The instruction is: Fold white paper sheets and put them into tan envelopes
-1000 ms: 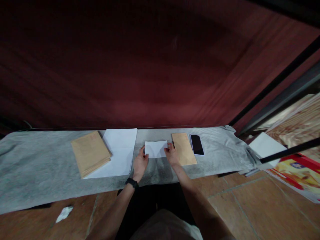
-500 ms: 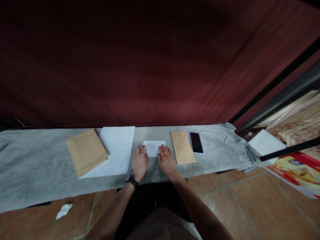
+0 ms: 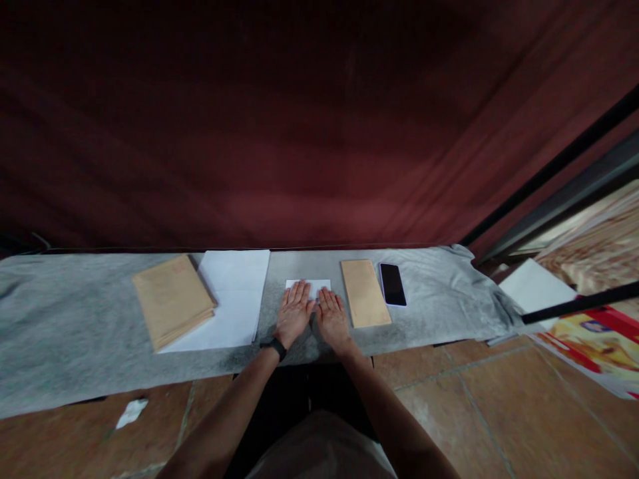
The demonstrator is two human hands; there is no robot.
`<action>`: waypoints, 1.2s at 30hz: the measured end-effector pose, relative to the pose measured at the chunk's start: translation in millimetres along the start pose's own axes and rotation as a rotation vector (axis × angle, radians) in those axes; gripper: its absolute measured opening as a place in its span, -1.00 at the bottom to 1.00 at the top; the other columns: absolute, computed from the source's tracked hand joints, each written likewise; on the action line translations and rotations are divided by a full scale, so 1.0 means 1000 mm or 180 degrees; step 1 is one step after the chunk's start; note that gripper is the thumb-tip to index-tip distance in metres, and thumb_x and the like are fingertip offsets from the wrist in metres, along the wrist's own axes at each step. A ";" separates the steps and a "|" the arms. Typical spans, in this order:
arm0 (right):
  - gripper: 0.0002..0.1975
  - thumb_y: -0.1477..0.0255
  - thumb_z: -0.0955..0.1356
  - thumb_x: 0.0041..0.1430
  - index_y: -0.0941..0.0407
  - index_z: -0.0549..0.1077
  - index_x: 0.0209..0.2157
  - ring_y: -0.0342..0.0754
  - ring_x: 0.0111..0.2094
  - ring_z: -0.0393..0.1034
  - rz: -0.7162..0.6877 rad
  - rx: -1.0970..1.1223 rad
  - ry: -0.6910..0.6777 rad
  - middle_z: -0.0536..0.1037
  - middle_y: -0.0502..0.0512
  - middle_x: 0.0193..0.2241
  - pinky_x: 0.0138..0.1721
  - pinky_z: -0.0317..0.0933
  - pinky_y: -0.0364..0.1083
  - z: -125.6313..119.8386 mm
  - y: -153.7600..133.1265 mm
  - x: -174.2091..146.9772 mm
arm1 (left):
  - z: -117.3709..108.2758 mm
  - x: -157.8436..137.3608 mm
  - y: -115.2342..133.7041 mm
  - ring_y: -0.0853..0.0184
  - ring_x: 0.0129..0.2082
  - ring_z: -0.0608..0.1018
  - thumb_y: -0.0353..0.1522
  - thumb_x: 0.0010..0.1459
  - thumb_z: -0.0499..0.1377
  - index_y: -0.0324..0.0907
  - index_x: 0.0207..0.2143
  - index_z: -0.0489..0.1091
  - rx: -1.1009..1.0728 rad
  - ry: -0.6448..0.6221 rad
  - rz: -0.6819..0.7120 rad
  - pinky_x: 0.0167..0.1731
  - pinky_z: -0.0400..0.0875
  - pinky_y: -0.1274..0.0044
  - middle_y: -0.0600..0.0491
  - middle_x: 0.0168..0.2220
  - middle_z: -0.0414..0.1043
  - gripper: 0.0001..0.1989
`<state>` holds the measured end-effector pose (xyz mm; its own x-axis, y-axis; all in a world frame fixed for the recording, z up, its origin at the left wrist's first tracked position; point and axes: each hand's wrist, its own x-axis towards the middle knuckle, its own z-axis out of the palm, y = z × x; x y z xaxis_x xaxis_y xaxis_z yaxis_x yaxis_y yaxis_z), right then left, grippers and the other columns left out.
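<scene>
A small white piece of paper (image 3: 312, 287), apparently folded, lies flat on the grey cloth in front of me. My left hand (image 3: 294, 311) rests flat on its left and middle part, fingers stretched forward. On its right part lies my right hand (image 3: 332, 320), also flat with fingers extended. The two hands are close together and cover most of the sheet. Just right of them is a brown envelope (image 3: 366, 293). Larger white sheets (image 3: 238, 299) lie to the left, partly under a stack of brown envelopes (image 3: 172, 299).
A phone (image 3: 393, 285) with a dark screen lies right of the single envelope. Grey cloth (image 3: 74, 332) covers the long narrow surface, with a dark red curtain (image 3: 299, 133) behind. A colourful box (image 3: 594, 342) stands at far right; a white scrap (image 3: 132, 413) is on the tiled floor.
My left hand has moved right from the paper's left edge onto its middle, flattening out beside the right hand. My right hand has stayed nearly in place.
</scene>
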<state>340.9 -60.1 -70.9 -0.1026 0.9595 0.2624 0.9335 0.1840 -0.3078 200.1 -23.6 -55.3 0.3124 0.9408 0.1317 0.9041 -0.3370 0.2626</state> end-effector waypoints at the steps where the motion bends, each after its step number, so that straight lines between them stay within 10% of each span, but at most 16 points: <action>1: -0.50 0.42 0.13 0.42 0.21 0.20 0.33 0.05 0.35 0.09 0.0041 0.0033 0.0013 0.26 0.25 0.31 0.34 -0.03 0.12 0.001 0.001 0.002 | 0.000 -0.002 -0.003 0.18 0.43 0.02 -0.22 0.39 -0.15 -0.25 0.38 0.07 0.0058 0.0011 -0.0059 0.37 -0.12 0.22 -0.12 0.40 0.04 -0.42; 10: -0.49 0.39 0.13 0.44 0.30 0.19 0.32 0.09 0.35 0.08 0.0182 -0.0047 0.0044 0.25 0.35 0.30 0.33 -0.04 0.14 -0.002 0.011 0.033 | 0.004 -0.006 -0.006 0.15 0.43 0.01 -0.20 0.40 -0.17 -0.30 0.38 0.03 0.0307 0.0051 -0.0091 0.37 -0.10 0.21 -0.18 0.42 -0.02 -0.40; 20: -0.51 0.37 0.15 0.43 0.18 0.22 0.32 0.08 0.37 0.04 -0.0150 -0.0025 -0.0028 0.20 0.24 0.34 0.34 -0.06 0.14 0.001 -0.008 -0.014 | 0.005 -0.003 0.003 0.12 0.43 0.01 -0.27 0.38 -0.14 -0.26 0.37 0.08 0.0324 0.0051 -0.0249 0.37 -0.17 0.14 -0.16 0.41 0.03 -0.44; 36: -0.49 0.35 0.12 0.44 0.23 0.21 0.32 0.11 0.34 0.10 0.0067 -0.0028 0.0106 0.24 0.27 0.32 0.32 -0.05 0.15 -0.003 0.002 -0.004 | 0.002 -0.002 0.000 0.16 0.43 0.00 -0.20 0.39 -0.13 -0.20 0.37 0.10 0.0167 -0.0035 0.0091 0.38 -0.15 0.22 -0.10 0.43 -0.04 -0.43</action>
<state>344.7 -64.6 -69.9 -0.0715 0.9555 0.2863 0.9383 0.1618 -0.3055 200.2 -25.4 -57.1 0.3411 0.9313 0.1277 0.9088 -0.3615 0.2086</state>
